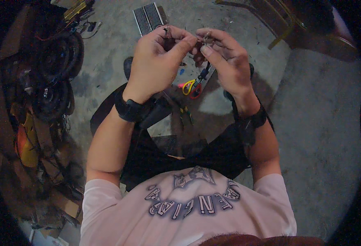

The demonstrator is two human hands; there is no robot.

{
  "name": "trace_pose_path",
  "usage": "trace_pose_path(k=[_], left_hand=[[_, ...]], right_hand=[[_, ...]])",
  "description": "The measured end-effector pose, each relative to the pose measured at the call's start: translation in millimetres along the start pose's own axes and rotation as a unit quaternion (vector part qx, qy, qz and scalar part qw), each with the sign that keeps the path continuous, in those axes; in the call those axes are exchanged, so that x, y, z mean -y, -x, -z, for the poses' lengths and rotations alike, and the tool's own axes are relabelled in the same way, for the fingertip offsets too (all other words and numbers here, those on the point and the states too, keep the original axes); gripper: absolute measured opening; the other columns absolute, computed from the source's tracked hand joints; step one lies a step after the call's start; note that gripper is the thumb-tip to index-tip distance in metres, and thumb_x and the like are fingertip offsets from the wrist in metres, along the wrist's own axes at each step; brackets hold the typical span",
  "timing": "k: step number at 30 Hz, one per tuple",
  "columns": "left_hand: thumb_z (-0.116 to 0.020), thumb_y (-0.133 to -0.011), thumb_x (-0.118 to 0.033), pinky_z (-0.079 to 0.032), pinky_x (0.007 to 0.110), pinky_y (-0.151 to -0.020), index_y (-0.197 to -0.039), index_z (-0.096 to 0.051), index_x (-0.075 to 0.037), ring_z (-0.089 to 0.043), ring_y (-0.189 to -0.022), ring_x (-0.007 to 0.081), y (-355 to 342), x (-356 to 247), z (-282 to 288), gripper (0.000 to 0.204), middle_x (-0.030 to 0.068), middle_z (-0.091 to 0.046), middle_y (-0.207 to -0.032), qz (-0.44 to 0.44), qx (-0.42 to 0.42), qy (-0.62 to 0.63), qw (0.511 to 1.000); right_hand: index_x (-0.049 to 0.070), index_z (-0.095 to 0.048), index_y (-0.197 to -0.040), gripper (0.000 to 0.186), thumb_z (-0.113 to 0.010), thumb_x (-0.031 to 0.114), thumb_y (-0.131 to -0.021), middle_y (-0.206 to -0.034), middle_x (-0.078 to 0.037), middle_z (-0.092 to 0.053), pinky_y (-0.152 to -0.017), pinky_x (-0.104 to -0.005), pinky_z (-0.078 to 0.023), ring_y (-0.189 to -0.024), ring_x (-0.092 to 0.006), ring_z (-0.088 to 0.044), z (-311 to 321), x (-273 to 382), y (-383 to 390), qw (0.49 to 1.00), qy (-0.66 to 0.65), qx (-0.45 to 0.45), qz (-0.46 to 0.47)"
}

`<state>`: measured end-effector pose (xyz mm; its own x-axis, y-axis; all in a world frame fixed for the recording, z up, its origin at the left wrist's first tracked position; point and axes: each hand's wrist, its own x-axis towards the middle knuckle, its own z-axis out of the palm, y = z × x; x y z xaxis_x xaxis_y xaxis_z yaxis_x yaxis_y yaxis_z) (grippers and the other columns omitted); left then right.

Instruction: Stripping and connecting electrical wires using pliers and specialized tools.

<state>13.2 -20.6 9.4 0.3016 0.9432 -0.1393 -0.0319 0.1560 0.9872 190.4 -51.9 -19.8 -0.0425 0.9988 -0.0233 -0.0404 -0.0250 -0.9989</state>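
My left hand (pixel 160 57) and my right hand (pixel 227 57) are raised close together in front of me, fingertips almost meeting. The left thumb and forefinger are pinched together on what looks like a thin wire, mostly hidden by the fingers. Between the right thumb and fingers are fine bare wire strands (pixel 207 39). A dark cable (pixel 205 71) hangs below the right hand, with a yellow wire loop (pixel 186 87) and a red wire loop (pixel 196 91) near its lower end. Black bands circle both wrists.
A silver finned metal box (pixel 147 18) lies on the concrete floor beyond my hands. Slim pliers-like tools (pixel 186 115) lie between my legs. Round black speakers (pixel 61 57) and cardboard pieces (pixel 65 203) are piled at left. A yellowish metal frame (pixel 281 37) stands at far right.
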Motion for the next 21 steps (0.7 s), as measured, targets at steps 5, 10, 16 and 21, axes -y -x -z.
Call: trace_pose_path(k=[5, 10, 16, 21], left_hand=[[-0.066, -0.093, -0.011, -0.051, 0.023, -0.067, -0.097, -0.064, 0.002, -0.065, -0.075, 0.0096, -5, 5, -5, 0.015, 0.0054, -0.070, -0.083, -0.022, 0.015, -0.006, 1.000], [-0.065, -0.093, -0.012, -0.052, 0.023, -0.069, -0.097, -0.064, 0.002, -0.066, -0.077, 0.0098, -4, 4, -7, 0.015, 0.0057, -0.070, -0.083, 0.000, 0.016, 0.009, 1.000], [-0.065, -0.093, -0.012, -0.052, 0.023, -0.072, -0.097, -0.064, 0.003, -0.066, -0.077, 0.0101, -5, 4, -7, 0.015, 0.0065, -0.070, -0.085, -0.033, 0.013, -0.035, 0.999], [-0.065, -0.093, -0.013, -0.051, 0.023, -0.070, -0.097, -0.065, 0.002, -0.065, -0.076, 0.0091, -5, 7, -8, 0.016, 0.0049, -0.070, -0.083, -0.043, -0.001, -0.032, 0.999]], right_hand=[[-0.002, -0.060, -0.119, 0.029, -0.063, 0.003, -0.091, -0.106, -0.009, -0.068, -0.081, -0.0289, -0.054, -0.092, -0.0159, -0.067, 9, -3, -2, 0.986, -0.150, 0.066, 0.044], [0.000, -0.065, -0.110, 0.024, -0.070, 0.004, -0.087, -0.105, -0.009, -0.068, -0.082, -0.0290, -0.054, -0.093, -0.0159, -0.067, 13, -10, -4, 0.998, -0.031, 0.028, 0.046], [0.002, -0.069, -0.101, 0.021, -0.074, 0.011, -0.083, -0.096, -0.010, -0.069, -0.080, -0.0296, -0.054, -0.090, -0.0190, -0.068, 9, -5, -2, 0.973, 0.176, -0.051, 0.142], [0.001, -0.071, -0.098, 0.021, -0.073, 0.015, -0.083, -0.096, -0.012, -0.069, -0.078, -0.0305, -0.054, -0.090, -0.0213, -0.069, 7, -1, -1, 0.972, 0.200, -0.063, 0.107]])
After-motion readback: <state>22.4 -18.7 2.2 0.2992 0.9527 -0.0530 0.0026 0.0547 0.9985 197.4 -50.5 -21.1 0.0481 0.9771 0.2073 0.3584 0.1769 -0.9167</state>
